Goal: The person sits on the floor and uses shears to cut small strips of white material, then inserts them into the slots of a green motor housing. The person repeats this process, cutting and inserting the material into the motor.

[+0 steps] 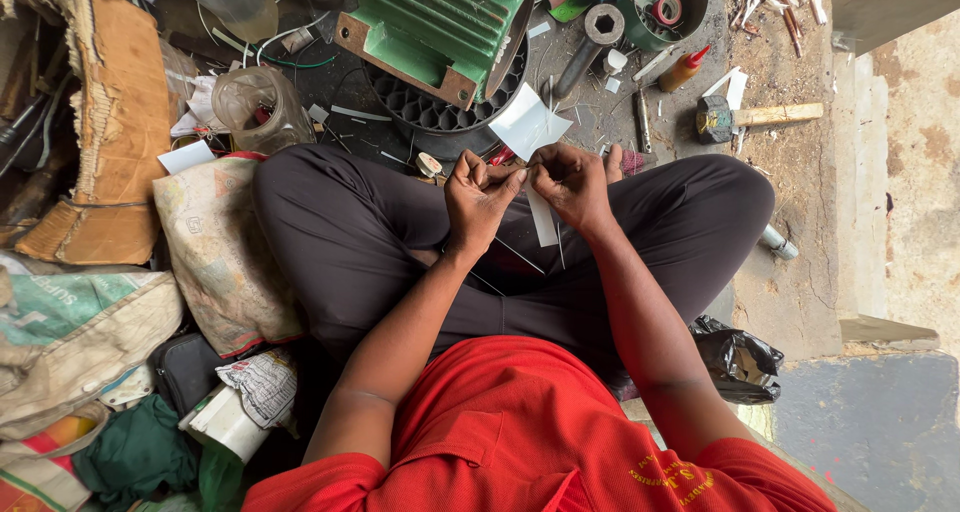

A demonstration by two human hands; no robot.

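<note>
White and thin, a sheet of insulating paper (527, 124) is held up between the two hands, above the crossed legs in dark trousers (340, 242). The sheet is flat and stiff, with sharp corners, and its upper part stands free like a small flag in front of the green motor housing (440, 27). A narrower strip of the same white material (543, 217) hangs down below the hands, over the lap.

The left hand (482, 197) is closed in a pinch: thumb and forefinger are pressed together on the lower edge of the sheet, and the other fingers (462, 172) are curled in. The right hand (572, 184) is closed in the same way, its fingertips meeting those of the left hand on the paper. Whether the hanging strip is joined to the sheet or is a separate piece cannot be told.

On the floor beyond the knees, a hammer with a wooden handle (765, 117) is seen on the right, and a clear plastic jar (262, 107) on the left. More white paper cuttings (185, 156) are scattered around. A torn cardboard piece (110, 122) lies at the far left.
</note>
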